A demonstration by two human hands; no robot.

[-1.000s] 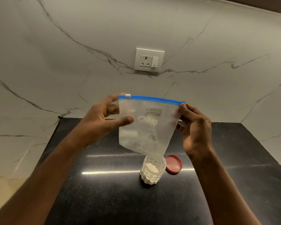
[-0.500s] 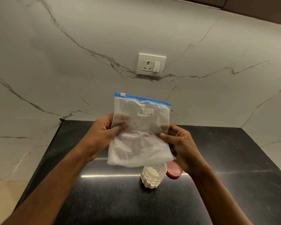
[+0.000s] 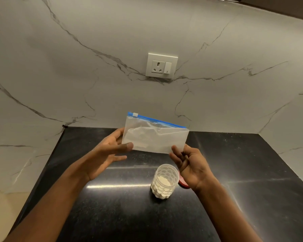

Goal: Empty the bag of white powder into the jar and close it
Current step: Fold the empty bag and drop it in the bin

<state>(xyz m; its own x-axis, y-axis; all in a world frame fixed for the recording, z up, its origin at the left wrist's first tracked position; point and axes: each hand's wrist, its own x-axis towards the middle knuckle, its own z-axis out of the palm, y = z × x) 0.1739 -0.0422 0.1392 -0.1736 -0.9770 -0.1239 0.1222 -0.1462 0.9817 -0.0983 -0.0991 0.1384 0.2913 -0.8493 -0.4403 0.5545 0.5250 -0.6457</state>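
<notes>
A clear zip bag (image 3: 154, 137) with a blue seal strip is folded in half and held in the air above the black counter. My left hand (image 3: 107, 154) pinches its lower left corner between thumb and fingers. My right hand (image 3: 191, 163) holds its lower right corner with the fingertips, palm up. The bag looks nearly flat, with a faint white film inside. Below it stands an open clear dimpled jar (image 3: 164, 180) with white powder inside. A red lid (image 3: 183, 183) lies on the counter just right of the jar, mostly hidden behind my right wrist.
The black counter (image 3: 112, 215) meets a white marble wall at the back, left and right. A white wall socket with a switch (image 3: 162, 65) is mounted above the counter.
The bag has been folded in half, its bottom brought up toward the blue seal, and lowered closer to the counter. Both hands shifted from the bag's sides to its lower corners.
</notes>
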